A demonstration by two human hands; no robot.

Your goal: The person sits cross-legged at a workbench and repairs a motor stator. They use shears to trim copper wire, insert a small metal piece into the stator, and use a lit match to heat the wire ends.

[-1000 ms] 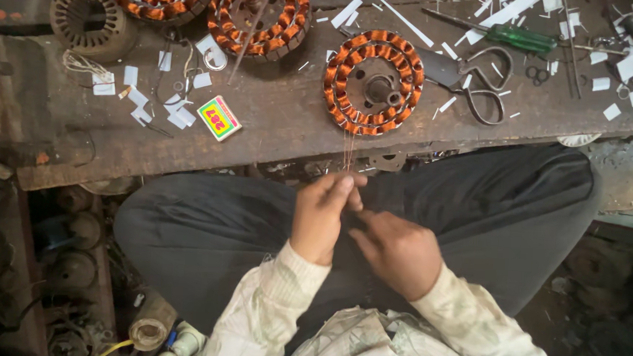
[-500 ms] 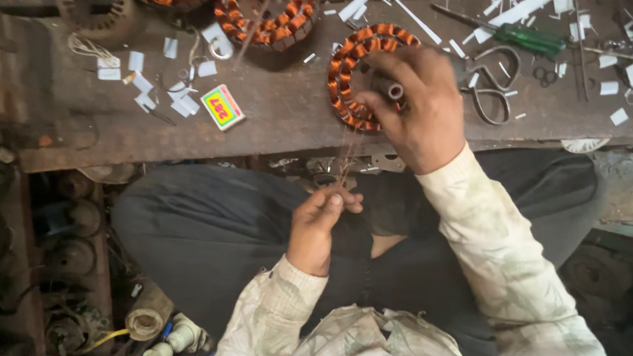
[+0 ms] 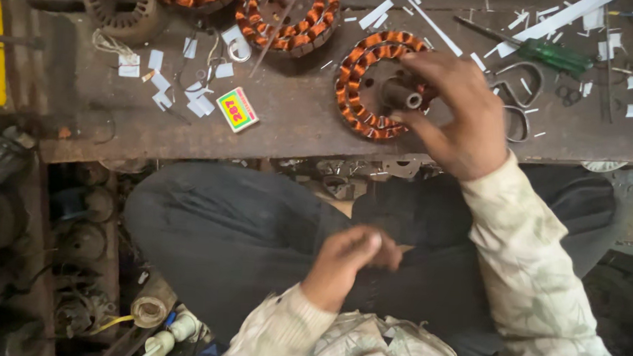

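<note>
Copper coils already fill every slot of the round stator (image 3: 379, 84) lying on the worktop (image 3: 290, 130), so winding looks finished; tidying its leads seems left. The right hand (image 3: 453, 113) grips its hub with curled fingers. The left hand (image 3: 344, 262), over the lap, pinches something too fine to tell. A small yellow-green box (image 3: 237, 109) lies left, among white paper slips (image 3: 190, 103).
</note>
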